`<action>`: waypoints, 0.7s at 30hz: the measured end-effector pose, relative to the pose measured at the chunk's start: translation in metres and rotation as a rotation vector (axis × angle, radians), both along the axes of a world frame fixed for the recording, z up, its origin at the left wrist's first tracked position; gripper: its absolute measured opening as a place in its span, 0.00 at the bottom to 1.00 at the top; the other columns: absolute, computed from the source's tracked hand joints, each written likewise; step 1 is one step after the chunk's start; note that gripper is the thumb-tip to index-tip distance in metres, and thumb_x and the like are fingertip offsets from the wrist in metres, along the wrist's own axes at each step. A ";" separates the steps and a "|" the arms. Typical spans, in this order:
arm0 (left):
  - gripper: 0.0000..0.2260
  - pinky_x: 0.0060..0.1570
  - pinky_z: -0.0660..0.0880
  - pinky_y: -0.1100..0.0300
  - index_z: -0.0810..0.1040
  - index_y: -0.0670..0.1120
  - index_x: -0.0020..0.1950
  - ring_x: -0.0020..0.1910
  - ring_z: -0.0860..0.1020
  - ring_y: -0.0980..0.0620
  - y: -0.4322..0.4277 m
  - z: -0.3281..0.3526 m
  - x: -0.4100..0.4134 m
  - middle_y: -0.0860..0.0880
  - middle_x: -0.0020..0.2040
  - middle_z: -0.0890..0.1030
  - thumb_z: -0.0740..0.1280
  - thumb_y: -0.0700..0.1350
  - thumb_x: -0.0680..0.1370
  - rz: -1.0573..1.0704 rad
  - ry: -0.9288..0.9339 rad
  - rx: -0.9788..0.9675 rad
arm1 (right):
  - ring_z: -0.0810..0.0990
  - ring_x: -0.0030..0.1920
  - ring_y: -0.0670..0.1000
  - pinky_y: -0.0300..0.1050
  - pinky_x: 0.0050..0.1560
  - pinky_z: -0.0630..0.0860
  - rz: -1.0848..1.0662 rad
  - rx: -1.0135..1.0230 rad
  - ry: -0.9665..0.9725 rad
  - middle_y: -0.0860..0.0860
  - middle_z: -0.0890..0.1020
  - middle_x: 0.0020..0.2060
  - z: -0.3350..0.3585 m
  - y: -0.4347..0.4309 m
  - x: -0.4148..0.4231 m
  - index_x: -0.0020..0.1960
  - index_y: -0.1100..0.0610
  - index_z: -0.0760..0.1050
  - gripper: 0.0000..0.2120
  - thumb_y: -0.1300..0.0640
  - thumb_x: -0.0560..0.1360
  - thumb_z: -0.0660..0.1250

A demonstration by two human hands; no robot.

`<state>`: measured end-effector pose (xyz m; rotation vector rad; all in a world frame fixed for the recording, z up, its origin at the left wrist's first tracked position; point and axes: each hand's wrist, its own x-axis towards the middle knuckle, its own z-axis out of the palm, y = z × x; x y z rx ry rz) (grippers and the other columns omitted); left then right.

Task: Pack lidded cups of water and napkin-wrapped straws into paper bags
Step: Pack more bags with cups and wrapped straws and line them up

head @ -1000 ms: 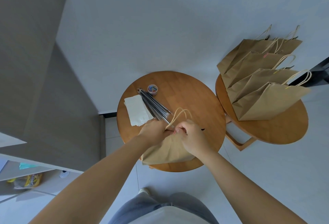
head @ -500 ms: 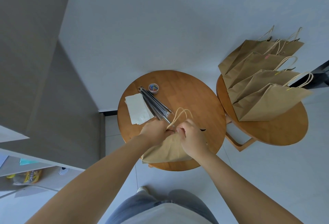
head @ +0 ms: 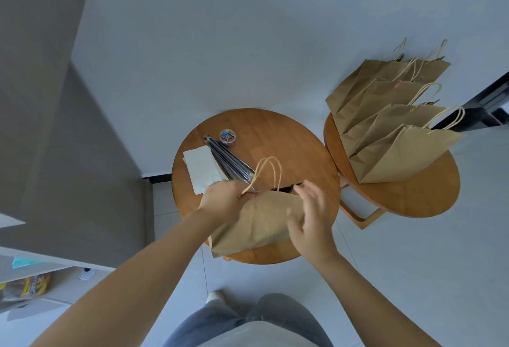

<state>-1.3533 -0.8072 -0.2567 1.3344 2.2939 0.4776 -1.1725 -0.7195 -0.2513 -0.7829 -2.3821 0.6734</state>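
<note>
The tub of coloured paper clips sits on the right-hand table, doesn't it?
Not quite. The head view shows the tub of coloured paper clips on the left-hand table, next to the straws and napkins.

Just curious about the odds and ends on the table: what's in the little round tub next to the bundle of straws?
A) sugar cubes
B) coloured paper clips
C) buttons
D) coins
B: the clear tub on the round table shows a jumble of blue, red and other coloured paper clips, just beyond the far end of the straws.
</note>
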 end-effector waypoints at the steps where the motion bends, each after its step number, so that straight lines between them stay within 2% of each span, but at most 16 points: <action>1: 0.11 0.48 0.72 0.58 0.80 0.57 0.55 0.51 0.77 0.51 -0.001 0.003 -0.001 0.53 0.50 0.82 0.58 0.53 0.81 -0.024 0.034 0.013 | 0.69 0.62 0.45 0.36 0.57 0.71 -0.224 -0.242 0.132 0.55 0.69 0.65 0.008 0.002 0.009 0.66 0.58 0.68 0.19 0.58 0.76 0.63; 3: 0.11 0.48 0.73 0.57 0.80 0.58 0.56 0.51 0.78 0.51 0.000 0.008 0.000 0.54 0.50 0.82 0.58 0.54 0.81 -0.066 0.089 0.050 | 0.70 0.62 0.49 0.43 0.60 0.69 -0.583 -0.811 0.269 0.55 0.70 0.66 0.008 0.016 0.022 0.67 0.60 0.66 0.17 0.55 0.81 0.57; 5: 0.11 0.49 0.74 0.55 0.80 0.58 0.56 0.51 0.78 0.51 0.002 0.016 0.002 0.54 0.50 0.82 0.59 0.54 0.81 -0.092 0.085 0.085 | 0.71 0.65 0.53 0.50 0.67 0.65 -0.660 -1.215 0.308 0.57 0.72 0.67 -0.001 0.031 0.029 0.68 0.61 0.67 0.23 0.47 0.82 0.49; 8: 0.10 0.49 0.75 0.54 0.81 0.56 0.55 0.51 0.79 0.50 0.007 0.028 0.009 0.54 0.50 0.83 0.61 0.53 0.80 -0.140 0.069 0.158 | 0.66 0.71 0.53 0.53 0.73 0.57 -0.530 -1.478 0.270 0.53 0.69 0.70 -0.011 0.038 0.023 0.72 0.56 0.64 0.31 0.37 0.80 0.44; 10: 0.10 0.44 0.72 0.57 0.82 0.54 0.54 0.49 0.79 0.49 0.014 0.038 0.016 0.52 0.48 0.84 0.63 0.52 0.80 -0.159 0.097 0.193 | 0.68 0.68 0.53 0.52 0.71 0.60 -0.416 -1.542 0.192 0.52 0.71 0.69 -0.012 0.041 0.022 0.71 0.51 0.64 0.30 0.35 0.78 0.42; 13: 0.11 0.44 0.72 0.56 0.82 0.53 0.54 0.48 0.79 0.50 0.030 0.046 0.027 0.52 0.48 0.83 0.62 0.53 0.79 -0.188 0.131 0.171 | 0.67 0.69 0.54 0.56 0.72 0.60 -0.334 -1.528 0.104 0.51 0.70 0.69 0.002 0.056 0.036 0.71 0.49 0.65 0.31 0.33 0.77 0.42; 15: 0.12 0.47 0.75 0.53 0.82 0.55 0.54 0.48 0.79 0.51 0.043 0.049 0.039 0.53 0.48 0.83 0.61 0.56 0.79 -0.216 0.119 0.144 | 0.68 0.69 0.54 0.54 0.71 0.62 -0.339 -1.405 0.186 0.50 0.74 0.65 0.014 0.069 0.058 0.67 0.50 0.67 0.30 0.32 0.76 0.48; 17: 0.12 0.45 0.75 0.51 0.82 0.56 0.53 0.44 0.80 0.51 0.057 0.051 0.057 0.53 0.45 0.83 0.61 0.57 0.78 -0.255 0.100 0.128 | 0.70 0.67 0.50 0.48 0.67 0.67 -0.322 -1.064 0.266 0.48 0.74 0.62 0.034 0.076 0.082 0.65 0.50 0.68 0.31 0.33 0.69 0.60; 18: 0.12 0.44 0.75 0.51 0.82 0.56 0.53 0.43 0.79 0.50 0.066 0.054 0.068 0.52 0.43 0.83 0.61 0.57 0.78 -0.280 0.108 0.117 | 0.69 0.66 0.47 0.45 0.65 0.68 -0.243 -0.886 0.222 0.46 0.72 0.62 0.045 0.080 0.093 0.66 0.50 0.66 0.34 0.35 0.65 0.65; 19: 0.12 0.43 0.75 0.51 0.82 0.56 0.53 0.42 0.79 0.50 0.075 0.059 0.083 0.51 0.42 0.83 0.62 0.57 0.78 -0.305 0.120 0.113 | 0.69 0.64 0.44 0.41 0.62 0.68 -0.144 -0.729 0.103 0.43 0.72 0.61 0.053 0.089 0.106 0.67 0.50 0.66 0.36 0.38 0.63 0.69; 20: 0.12 0.42 0.75 0.52 0.82 0.56 0.53 0.41 0.79 0.50 0.085 0.063 0.097 0.51 0.41 0.83 0.62 0.57 0.78 -0.321 0.130 0.112 | 0.71 0.60 0.44 0.40 0.59 0.69 -0.041 -0.563 -0.076 0.42 0.73 0.57 0.058 0.098 0.118 0.64 0.51 0.69 0.32 0.42 0.63 0.72; 21: 0.13 0.42 0.75 0.51 0.82 0.55 0.53 0.40 0.79 0.50 0.093 0.065 0.109 0.50 0.42 0.83 0.61 0.58 0.78 -0.331 0.136 0.113 | 0.74 0.54 0.47 0.41 0.54 0.71 0.037 -0.377 -0.276 0.43 0.76 0.50 0.060 0.108 0.128 0.57 0.55 0.73 0.24 0.45 0.66 0.73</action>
